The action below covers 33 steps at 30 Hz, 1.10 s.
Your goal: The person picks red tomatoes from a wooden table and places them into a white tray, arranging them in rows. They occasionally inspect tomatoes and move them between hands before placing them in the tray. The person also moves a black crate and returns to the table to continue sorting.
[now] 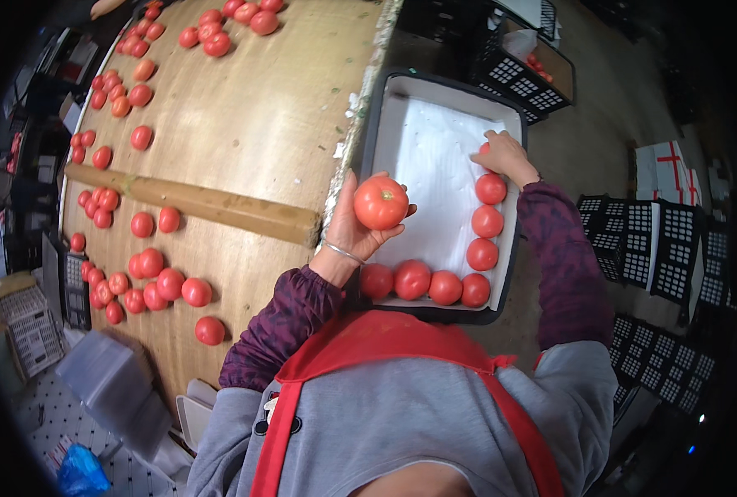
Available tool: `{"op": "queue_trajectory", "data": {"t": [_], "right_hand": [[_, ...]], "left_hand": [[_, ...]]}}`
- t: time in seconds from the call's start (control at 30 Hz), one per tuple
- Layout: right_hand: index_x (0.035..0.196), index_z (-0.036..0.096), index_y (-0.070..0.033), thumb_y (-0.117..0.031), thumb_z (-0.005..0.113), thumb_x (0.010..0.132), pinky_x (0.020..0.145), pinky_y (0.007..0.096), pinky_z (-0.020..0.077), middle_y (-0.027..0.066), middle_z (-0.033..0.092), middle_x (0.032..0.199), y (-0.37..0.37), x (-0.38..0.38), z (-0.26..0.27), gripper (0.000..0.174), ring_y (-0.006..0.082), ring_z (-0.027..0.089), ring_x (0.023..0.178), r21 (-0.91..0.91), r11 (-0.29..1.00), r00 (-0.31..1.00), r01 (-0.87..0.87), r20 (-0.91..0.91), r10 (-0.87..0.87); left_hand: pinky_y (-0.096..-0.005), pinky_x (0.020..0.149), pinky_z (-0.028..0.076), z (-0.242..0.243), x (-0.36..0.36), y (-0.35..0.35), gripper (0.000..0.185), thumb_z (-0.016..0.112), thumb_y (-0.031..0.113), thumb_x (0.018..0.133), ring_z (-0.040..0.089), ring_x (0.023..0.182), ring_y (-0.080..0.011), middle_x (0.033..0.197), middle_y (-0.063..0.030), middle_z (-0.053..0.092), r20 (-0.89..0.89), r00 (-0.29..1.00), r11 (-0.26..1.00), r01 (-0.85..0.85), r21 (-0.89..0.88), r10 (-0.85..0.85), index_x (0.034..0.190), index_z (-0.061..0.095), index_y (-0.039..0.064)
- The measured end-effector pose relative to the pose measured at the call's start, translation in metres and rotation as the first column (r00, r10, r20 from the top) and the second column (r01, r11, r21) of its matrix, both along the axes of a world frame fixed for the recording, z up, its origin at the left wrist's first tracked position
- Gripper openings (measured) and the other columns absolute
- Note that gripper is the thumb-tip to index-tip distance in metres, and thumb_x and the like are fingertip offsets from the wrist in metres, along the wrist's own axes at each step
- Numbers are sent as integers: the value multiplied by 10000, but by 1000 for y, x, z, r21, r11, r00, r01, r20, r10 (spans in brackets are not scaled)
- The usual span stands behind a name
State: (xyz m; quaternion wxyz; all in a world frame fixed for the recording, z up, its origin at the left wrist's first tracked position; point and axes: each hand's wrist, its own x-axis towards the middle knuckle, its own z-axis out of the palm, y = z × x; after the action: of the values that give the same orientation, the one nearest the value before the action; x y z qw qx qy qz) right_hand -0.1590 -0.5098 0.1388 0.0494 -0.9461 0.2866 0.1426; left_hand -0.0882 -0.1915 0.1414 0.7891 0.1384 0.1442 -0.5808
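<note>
On the open palm and curled fingers of my left hand (pixel 351 214) rests a large red tomato (pixel 381 203), stem scar facing up. This hand is beside the left rim of a dark crate (pixel 368 146) lined with white paper (pixel 433 180). My right hand (pixel 506 156) reaches into the crate at its right wall, fingers around another tomato (pixel 484 149) that they mostly cover. Just below it, a column of tomatoes (pixel 487 221) runs along the right wall. A row of tomatoes (pixel 412 279) lines the near wall and meets that column at the corner.
Loose tomatoes (pixel 170 284) lie scattered over the wooden table (pixel 269 112) at left. A long brown bar (pixel 219 205) crosses the tabletop. Black plastic crates (pixel 645 242) stand at right, and another crate (pixel 523 74) holding tomatoes stands beyond. Clear plastic boxes (pixel 110 385) are at lower left.
</note>
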Motion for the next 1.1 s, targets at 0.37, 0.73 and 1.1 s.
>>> {"op": "queue_trajectory", "data": {"t": [0.37, 0.73, 1.1], "right_hand": [[1108, 648, -56, -439, 705, 688, 664, 290, 499, 79, 677, 879, 15, 13, 30, 571, 170, 634, 797, 646, 749, 964, 150, 71, -255], [1139, 639, -36, -319, 621, 882, 795, 347, 511, 164, 633, 1092, 78, -2, 28, 383, 284, 628, 928, 513, 834, 908, -201, 418, -39], [1206, 554, -61, -338, 614, 765, 778, 430, 507, 180, 652, 1010, 33, -46, -36, 524, 331, 635, 934, 68, 997, 998, 28, 51, -31]], "left_hand": [[-550, 844, 517, 5, -3, 49, 599, 374, 544, 956, 557, 1114, -425, 1256, -212, 542, -61, 993, 995, -103, -2, 102, 1302, 451, 60], [-355, 594, 561, 21, -31, 69, 652, 384, 485, 962, 637, 657, -260, 1388, -349, 353, 57, 997, 977, 62, -203, -51, 1426, 299, 36], [-485, 716, 588, -7, -34, 180, 581, 465, 468, 954, 669, 862, -374, 1274, -179, 528, 41, 928, 927, -372, 44, 371, 1374, 362, 81]]}}
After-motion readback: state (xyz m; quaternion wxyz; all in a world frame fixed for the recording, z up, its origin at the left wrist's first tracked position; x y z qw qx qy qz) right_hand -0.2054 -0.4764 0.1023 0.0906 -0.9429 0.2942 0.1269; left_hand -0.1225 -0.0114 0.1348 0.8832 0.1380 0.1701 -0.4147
